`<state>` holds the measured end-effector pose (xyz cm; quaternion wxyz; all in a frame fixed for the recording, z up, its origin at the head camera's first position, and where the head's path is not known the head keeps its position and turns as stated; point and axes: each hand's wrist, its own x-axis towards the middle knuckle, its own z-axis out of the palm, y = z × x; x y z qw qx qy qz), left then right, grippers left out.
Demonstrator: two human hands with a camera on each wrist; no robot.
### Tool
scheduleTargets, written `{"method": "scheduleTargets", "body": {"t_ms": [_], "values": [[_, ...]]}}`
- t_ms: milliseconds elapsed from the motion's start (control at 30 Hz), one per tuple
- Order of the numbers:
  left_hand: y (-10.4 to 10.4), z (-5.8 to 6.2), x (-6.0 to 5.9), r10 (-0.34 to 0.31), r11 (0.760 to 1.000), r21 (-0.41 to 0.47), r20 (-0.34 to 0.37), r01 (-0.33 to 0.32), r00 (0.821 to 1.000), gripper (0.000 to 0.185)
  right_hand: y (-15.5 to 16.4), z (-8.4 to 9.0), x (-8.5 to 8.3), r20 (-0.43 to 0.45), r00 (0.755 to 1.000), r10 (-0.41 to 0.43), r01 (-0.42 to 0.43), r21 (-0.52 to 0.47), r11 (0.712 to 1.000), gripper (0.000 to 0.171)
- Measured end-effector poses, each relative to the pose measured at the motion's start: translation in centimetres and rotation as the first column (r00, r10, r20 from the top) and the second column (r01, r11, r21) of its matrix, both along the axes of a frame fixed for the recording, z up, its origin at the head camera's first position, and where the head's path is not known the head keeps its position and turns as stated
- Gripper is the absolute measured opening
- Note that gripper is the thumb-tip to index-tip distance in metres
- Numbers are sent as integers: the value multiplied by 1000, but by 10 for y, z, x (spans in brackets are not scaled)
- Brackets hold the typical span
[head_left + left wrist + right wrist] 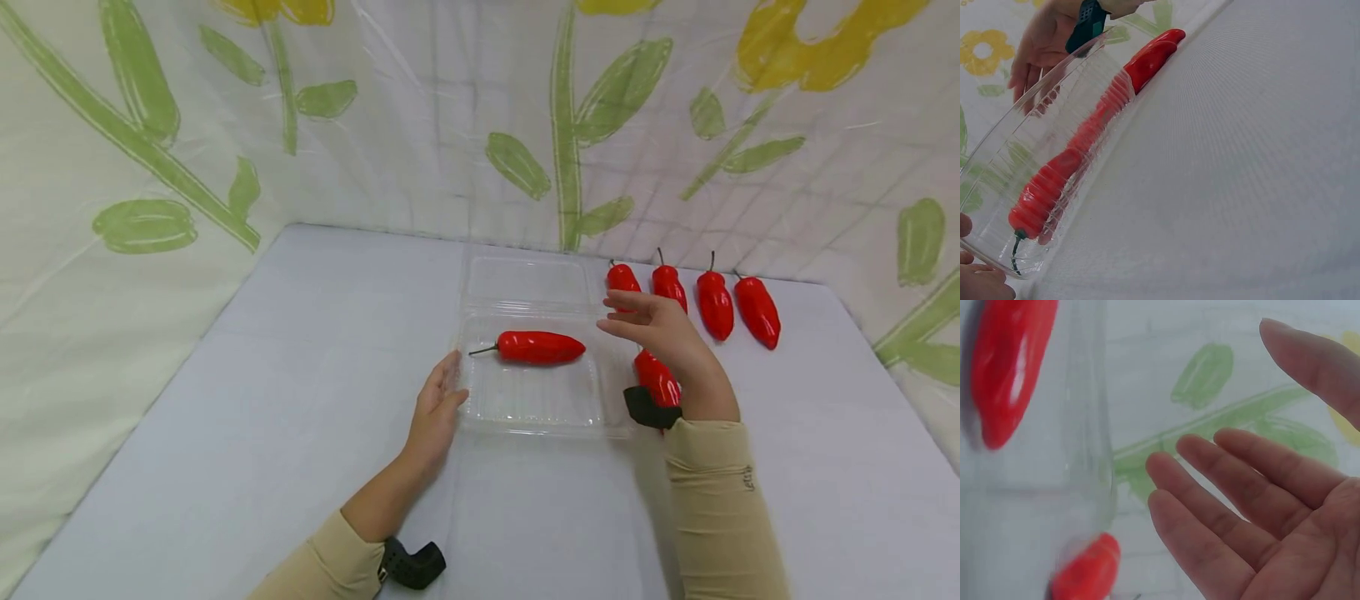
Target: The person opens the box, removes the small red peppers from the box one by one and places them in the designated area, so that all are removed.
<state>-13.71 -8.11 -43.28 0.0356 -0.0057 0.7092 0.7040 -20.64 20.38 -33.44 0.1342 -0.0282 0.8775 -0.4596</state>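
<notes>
From the head camera, a clear plastic container (525, 400) lies open on the grey table (225, 433), its lid folded back toward the wall, and one red pepper (536, 347) lies inside the tray. The left hand (437, 406) rests with straight fingers against the left edge of the tray and grips nothing. The right hand (660, 329) hovers empty over the right edge, fingers relaxed and spread. Under its wrist lies a pepper beside the tray (657, 377), and four more peppers (712, 302) stand in a row near the wall. I judge the packing as just started: one pepper is in, five are still outside, and the lid is not closed. In the left wrist view, the pepper (1044, 187) shows through the ribbed wall of the container (997, 162), with fingertips of the left hand (982, 281) at the corner. In the right wrist view, the right hand (1260, 506) is open and holds nothing, beside the blurred tray edge (1088, 425).
</notes>
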Motion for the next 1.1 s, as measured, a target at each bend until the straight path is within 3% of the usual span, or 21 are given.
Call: {"method": "scheduleTargets", "body": {"t_ms": [200,600,867,1100], "values": [[-1,0,1,19,1000,-24,5,-19,1000,54,-23,0,-6,6,1000,-3,3,-64,998,63],[-2,0,-1,8,1000,-9,18,-8,1000,53,-61,-3,-18,72,997,10,-6,-58,998,54],[1,0,-1,5,1000,-7,4,-5,1000,53,-76,-10,-22,120,991,52,-60,59,996,55],[1,1,-1,0,1000,3,-3,0,1000,54,-84,-12,-22,131,987,92,-107,110,988,46]]}}
